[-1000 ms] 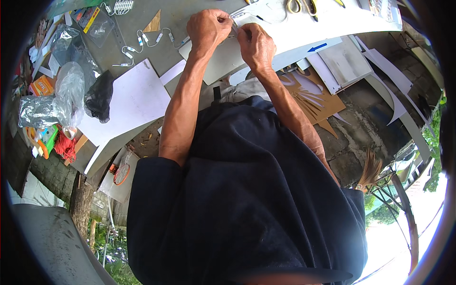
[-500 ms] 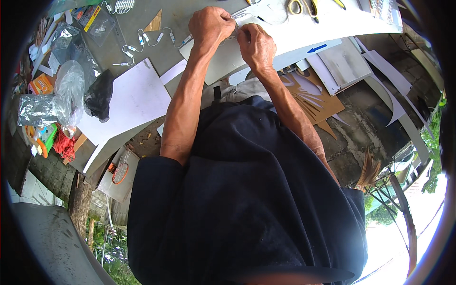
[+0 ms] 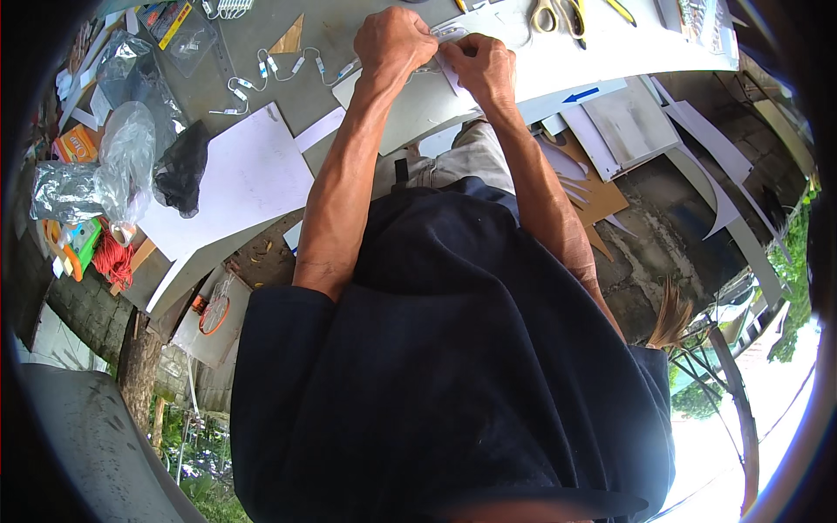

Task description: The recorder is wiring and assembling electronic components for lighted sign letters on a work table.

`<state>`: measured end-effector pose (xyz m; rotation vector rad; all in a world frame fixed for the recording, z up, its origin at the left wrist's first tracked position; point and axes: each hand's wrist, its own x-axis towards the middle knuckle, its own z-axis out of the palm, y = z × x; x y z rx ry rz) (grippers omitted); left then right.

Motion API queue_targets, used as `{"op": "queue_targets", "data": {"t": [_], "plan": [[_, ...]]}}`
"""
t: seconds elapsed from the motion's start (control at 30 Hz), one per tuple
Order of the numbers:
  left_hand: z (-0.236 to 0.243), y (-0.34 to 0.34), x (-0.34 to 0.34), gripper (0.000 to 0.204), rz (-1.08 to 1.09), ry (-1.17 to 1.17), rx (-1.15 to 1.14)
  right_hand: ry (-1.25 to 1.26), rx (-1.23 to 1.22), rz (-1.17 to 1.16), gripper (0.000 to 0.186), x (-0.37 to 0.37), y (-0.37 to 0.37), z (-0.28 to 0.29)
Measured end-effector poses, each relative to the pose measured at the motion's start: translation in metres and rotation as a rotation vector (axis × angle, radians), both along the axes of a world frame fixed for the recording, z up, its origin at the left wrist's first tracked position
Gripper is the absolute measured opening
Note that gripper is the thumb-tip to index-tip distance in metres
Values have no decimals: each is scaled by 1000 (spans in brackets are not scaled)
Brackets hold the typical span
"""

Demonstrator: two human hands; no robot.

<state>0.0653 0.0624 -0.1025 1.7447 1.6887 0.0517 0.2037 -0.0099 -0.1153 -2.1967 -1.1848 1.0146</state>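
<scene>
A small white piece (image 3: 449,37) is gripped between both hands at the far edge of the white board (image 3: 523,83) on the workbench (image 3: 253,35). The left hand (image 3: 394,42) is curled into a fist over one end of it; the right hand (image 3: 481,68) is pinched on the other end, so the two hands are held close together, almost touching. What exactly the piece is cannot be made out, since most of it is hidden by the fingers.

The work appears to be in mid-course: a string of small white modules joined by wire (image 3: 288,68) is laid loose on the bench just left of the hands, apparently not yet fixed down. Scissors (image 3: 558,13) are left beyond the right hand, untouched. White sheets (image 3: 240,174) and plastic bags (image 3: 122,157) are spread further left.
</scene>
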Motion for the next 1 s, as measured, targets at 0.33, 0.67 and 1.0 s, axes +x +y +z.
{"op": "queue_targets", "data": {"t": [0.33,0.67,1.0], "plan": [[-6,12,-19,25,-49,-266,-130,16,-5,-16,37,-1,0,4],[-13,-4,-10,23,30,-248,89,-43,188,80,29,-11,-12,11],[-18,-17,-9,12,-32,-311,287,-129,322,92,14,-17,-15,4]]}}
